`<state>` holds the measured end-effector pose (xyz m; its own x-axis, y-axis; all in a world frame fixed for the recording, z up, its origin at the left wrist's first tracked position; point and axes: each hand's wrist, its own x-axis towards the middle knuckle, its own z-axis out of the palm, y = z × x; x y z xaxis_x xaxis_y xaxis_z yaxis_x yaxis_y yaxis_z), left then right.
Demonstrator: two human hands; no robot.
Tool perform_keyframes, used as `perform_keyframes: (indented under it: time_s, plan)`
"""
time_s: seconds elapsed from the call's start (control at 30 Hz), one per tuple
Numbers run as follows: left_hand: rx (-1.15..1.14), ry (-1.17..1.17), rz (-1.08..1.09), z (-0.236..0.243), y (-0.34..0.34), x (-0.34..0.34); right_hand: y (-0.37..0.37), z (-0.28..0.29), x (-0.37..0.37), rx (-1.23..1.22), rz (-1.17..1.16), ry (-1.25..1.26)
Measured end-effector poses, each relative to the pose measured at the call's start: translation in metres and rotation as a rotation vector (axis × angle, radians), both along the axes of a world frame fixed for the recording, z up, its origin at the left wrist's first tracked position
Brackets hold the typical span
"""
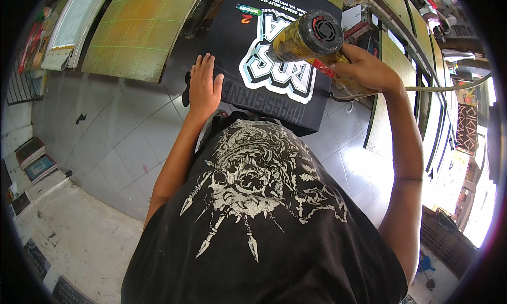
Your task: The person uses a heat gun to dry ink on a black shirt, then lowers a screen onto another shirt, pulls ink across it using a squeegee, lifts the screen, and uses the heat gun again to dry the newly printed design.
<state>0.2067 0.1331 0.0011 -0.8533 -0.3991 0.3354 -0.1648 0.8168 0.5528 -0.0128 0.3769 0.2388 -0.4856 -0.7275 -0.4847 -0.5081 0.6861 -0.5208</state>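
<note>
Several fingers of right hand are clamping round yellow-and-black cylindrical heat gun, which is hovering above black rectangular fabric with white print; left hand is lying at fabric's left edge, fingers together, thumb apart.

Heat gun in right grip

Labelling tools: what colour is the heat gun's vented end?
The vented end is mostly black; see head view.
</note>
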Motion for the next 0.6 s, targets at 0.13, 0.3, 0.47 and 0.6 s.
perform_keyframes:
  time_s: [0.13, 0.3, 0.47, 0.6]
  plan:
    - [0.010, 0.000, -0.002, -0.001, 0.000, 0.001, -0.002, 0.015, -0.002, 0.097, -0.018, -0.085]
    - [0.017, -0.012, 0.000, 0.001, 0.001, 0.000, 0.010, 0.003, -0.004, 0.030, -0.005, -0.019]
    - [0.014, -0.009, -0.005, 0.000, 0.000, 0.001, 0.019, 0.000, -0.010, 0.055, -0.056, -0.114]
    - [0.009, -0.012, -0.002, 0.001, 0.001, 0.001, 0.027, -0.003, -0.011, 0.022, -0.059, -0.092]
